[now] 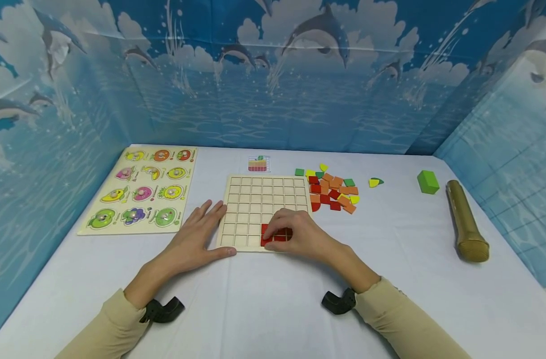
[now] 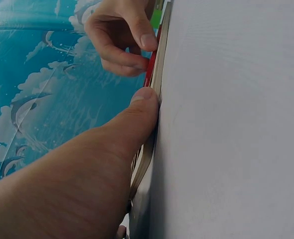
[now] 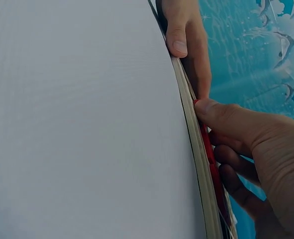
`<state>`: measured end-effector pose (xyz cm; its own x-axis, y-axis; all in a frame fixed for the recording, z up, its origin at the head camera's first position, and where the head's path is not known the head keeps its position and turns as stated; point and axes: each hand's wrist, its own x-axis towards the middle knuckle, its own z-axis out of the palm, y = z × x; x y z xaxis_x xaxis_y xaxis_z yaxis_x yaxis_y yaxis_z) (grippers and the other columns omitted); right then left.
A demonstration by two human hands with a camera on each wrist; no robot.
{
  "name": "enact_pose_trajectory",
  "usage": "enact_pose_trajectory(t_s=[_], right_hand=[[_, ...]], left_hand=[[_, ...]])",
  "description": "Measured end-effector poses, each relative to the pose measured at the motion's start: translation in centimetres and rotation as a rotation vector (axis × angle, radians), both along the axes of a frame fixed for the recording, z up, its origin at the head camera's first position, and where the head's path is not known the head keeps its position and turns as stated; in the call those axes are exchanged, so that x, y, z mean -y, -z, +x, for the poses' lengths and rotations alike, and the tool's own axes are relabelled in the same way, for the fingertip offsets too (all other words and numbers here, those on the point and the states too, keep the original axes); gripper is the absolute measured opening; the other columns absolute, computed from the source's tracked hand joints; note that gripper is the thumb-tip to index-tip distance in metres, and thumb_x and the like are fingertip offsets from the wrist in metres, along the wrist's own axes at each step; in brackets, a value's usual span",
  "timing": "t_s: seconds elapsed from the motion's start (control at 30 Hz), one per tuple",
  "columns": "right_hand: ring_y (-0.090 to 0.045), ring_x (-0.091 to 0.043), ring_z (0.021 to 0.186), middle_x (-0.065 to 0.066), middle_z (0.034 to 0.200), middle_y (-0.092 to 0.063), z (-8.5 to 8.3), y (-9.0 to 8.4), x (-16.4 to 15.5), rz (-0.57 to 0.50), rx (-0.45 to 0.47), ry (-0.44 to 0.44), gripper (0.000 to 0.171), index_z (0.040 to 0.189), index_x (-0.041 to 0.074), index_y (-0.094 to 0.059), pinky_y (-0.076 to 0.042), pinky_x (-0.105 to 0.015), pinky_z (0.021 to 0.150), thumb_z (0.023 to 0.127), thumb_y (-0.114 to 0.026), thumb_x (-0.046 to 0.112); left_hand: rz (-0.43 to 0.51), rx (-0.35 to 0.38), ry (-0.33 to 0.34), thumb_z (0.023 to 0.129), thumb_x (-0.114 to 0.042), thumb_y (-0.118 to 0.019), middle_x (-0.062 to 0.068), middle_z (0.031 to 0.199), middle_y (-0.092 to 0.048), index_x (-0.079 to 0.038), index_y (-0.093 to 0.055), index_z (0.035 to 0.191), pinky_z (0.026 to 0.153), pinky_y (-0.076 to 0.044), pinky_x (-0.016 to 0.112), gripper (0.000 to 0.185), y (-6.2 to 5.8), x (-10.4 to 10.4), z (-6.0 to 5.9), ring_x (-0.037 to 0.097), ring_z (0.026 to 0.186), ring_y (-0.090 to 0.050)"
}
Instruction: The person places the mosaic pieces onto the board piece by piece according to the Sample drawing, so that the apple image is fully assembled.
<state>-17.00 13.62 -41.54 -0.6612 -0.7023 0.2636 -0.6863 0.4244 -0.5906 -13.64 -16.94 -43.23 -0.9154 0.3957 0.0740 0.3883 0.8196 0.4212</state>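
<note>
A wooden grid board [image 1: 264, 197] lies on the white table. Several red tiles [image 1: 278, 235] fill cells near its front edge. My right hand [image 1: 282, 227] lies curled over them; its thumb and fingertips [image 2: 137, 62] pinch a red tile [image 2: 148, 74] down into the board. The right wrist view shows the thumb [image 3: 214, 112] on the red tiles' edge [image 3: 214, 169]. Beside the board's left side, my left hand [image 1: 206, 230] lies flat with straight fingers. Its thumb [image 2: 143, 102] presses against the board's front edge [image 2: 156, 79].
A pile of loose red, orange, yellow and green tiles [image 1: 333, 192] lies right of the board. A fruit peg puzzle [image 1: 142, 189] sits at the left, a small pattern card [image 1: 259, 163] behind the board. A green block [image 1: 428, 181] and a gold microphone [image 1: 466, 222] lie at the right.
</note>
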Motion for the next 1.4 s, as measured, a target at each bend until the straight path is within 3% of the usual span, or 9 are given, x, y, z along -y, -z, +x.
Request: enact_pose_trajectory(t_s=[0.37, 0.6, 0.77, 0.93, 1.07, 1.2, 1.3, 1.4], right_hand=[[-0.063, -0.006, 0.094, 0.014, 0.100, -0.072, -0.1, -0.2, -0.1, -0.009, -0.004, 0.003, 0.012, 0.099, 0.025, -0.083, -0.058, -0.027, 0.078, 0.088, -0.088, 0.024], [-0.067, -0.011, 0.092, 0.014, 0.096, -0.075, -0.9, -0.4, -1.3, -0.076, -0.027, 0.077, 0.011, 0.100, 0.020, -0.083, -0.059, -0.032, 0.077, 0.089, -0.087, 0.019], [-0.068, -0.015, 0.089, 0.008, 0.098, -0.076, -2.0, -0.9, -3.1, -0.109, -0.051, 0.201, 0.014, 0.102, 0.013, -0.082, -0.059, -0.037, 0.077, 0.089, -0.086, 0.012], [-0.067, -0.021, 0.083, -0.006, 0.102, -0.077, -3.1, -0.7, -5.0, -0.118, -0.121, 0.407, 0.017, 0.108, 0.007, -0.081, -0.059, -0.040, 0.073, 0.091, -0.082, 0.007], [-0.068, -0.025, 0.092, -0.013, 0.110, -0.076, -3.9, 0.0, -6.2, -0.125, -0.159, 0.545, 0.022, 0.116, 0.002, -0.078, -0.059, -0.042, 0.076, 0.093, -0.078, 0.003], [-0.061, -0.030, 0.097, -0.017, 0.110, -0.073, -4.5, 0.6, -6.9, -0.106, -0.185, 0.586, 0.031, 0.125, 0.000, -0.074, -0.053, -0.042, 0.077, 0.094, -0.077, 0.002], [-0.062, -0.036, 0.111, -0.021, 0.118, -0.073, -4.8, 0.9, -7.3, -0.072, -0.200, 0.567, 0.035, 0.130, -0.002, -0.072, -0.055, -0.048, 0.091, 0.096, -0.075, 0.003], [-0.059, -0.039, 0.131, -0.021, 0.131, -0.072, -5.0, 1.1, -7.4, -0.027, -0.206, 0.537, 0.034, 0.131, -0.002, -0.072, -0.049, -0.055, 0.111, 0.097, -0.073, 0.003]], left_hand=[[0.000, 0.001, -0.001, 0.086, -0.068, -0.075, 0.006, 0.176, -0.022, -0.012, -0.025, 0.169, 0.132, -0.013, 0.059, 0.111, 0.1, 0.1, 0.0, 0.034, 0.165, -0.008], [-0.002, -0.005, 0.004, 0.086, -0.069, -0.075, 0.007, 0.176, -0.022, -0.011, -0.026, 0.168, 0.133, -0.011, 0.058, 0.112, 0.2, 0.1, 0.0, 0.033, 0.165, -0.008], [-0.001, -0.013, 0.007, 0.086, -0.069, -0.075, 0.007, 0.176, -0.023, -0.011, -0.026, 0.168, 0.133, -0.010, 0.056, 0.112, 0.1, 0.1, -0.1, 0.033, 0.165, -0.009], [0.003, -0.011, 0.011, 0.086, -0.068, -0.075, 0.007, 0.176, -0.023, -0.010, -0.026, 0.168, 0.133, -0.010, 0.055, 0.112, 0.2, 0.1, -0.1, 0.033, 0.165, -0.008], [0.001, -0.014, 0.012, 0.086, -0.068, -0.075, 0.007, 0.176, -0.023, -0.010, -0.026, 0.168, 0.133, -0.009, 0.055, 0.112, 0.2, 0.1, -0.1, 0.033, 0.165, -0.009], [-0.003, -0.016, 0.015, 0.086, -0.068, -0.075, 0.008, 0.176, -0.023, -0.009, -0.026, 0.168, 0.134, -0.009, 0.055, 0.112, 0.2, 0.1, -0.2, 0.033, 0.165, -0.009], [-0.002, -0.018, 0.019, 0.086, -0.068, -0.075, 0.008, 0.176, -0.022, -0.009, -0.025, 0.168, 0.134, -0.009, 0.054, 0.112, 0.2, 0.1, -0.2, 0.033, 0.165, -0.009], [-0.001, -0.021, 0.023, 0.086, -0.068, -0.075, 0.008, 0.176, -0.022, -0.010, -0.025, 0.168, 0.134, -0.010, 0.053, 0.112, 0.2, 0.2, -0.2, 0.033, 0.165, -0.009]])
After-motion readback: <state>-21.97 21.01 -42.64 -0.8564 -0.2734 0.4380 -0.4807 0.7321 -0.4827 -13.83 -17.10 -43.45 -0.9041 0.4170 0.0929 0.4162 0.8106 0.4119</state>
